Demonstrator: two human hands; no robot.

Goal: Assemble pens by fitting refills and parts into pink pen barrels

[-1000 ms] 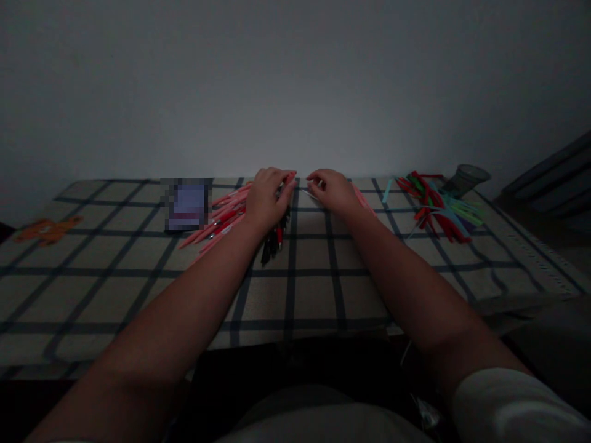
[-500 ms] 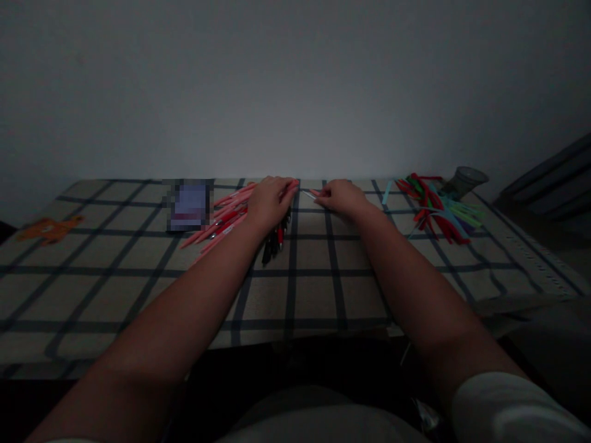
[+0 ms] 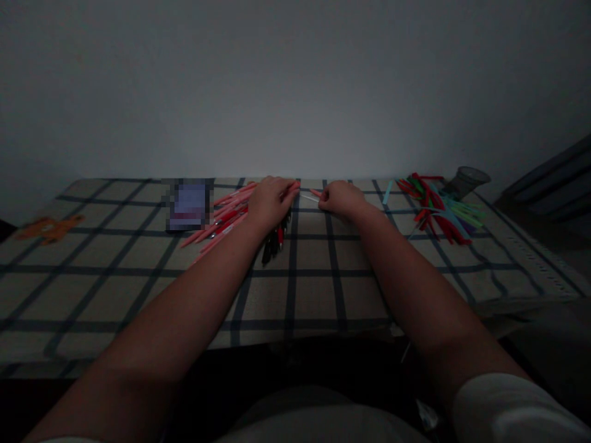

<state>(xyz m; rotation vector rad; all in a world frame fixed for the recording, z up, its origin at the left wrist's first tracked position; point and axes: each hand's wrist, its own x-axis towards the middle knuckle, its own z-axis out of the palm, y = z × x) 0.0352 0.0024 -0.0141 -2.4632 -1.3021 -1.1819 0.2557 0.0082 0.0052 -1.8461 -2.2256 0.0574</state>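
Observation:
My left hand (image 3: 270,202) is closed, its fingertips pinched around a pink pen (image 3: 297,184) that shows only at its end. Facing it across a small gap, my right hand (image 3: 342,198) pinches a thin white stick (image 3: 309,198), which points left towards the pink end. Whether the stick touches the pink pen, I cannot tell. Beneath and left of my left wrist lie several pink and red pens (image 3: 226,215). A bunch of black pens (image 3: 273,245) with one red among them lies under that same hand, partly hidden by it.
A checked cloth (image 3: 314,295) covers the table, which meets a plain wall. Left are a blurred-out upright box-like item (image 3: 189,206) and an orange flat shape (image 3: 50,229). Right are colourful strips (image 3: 438,212) beside a tipped clear cup (image 3: 467,178).
My right hand has shifted slightly and its fingers have curled in more. More of the thin white stick shows between the hands. My left hand stays in place.

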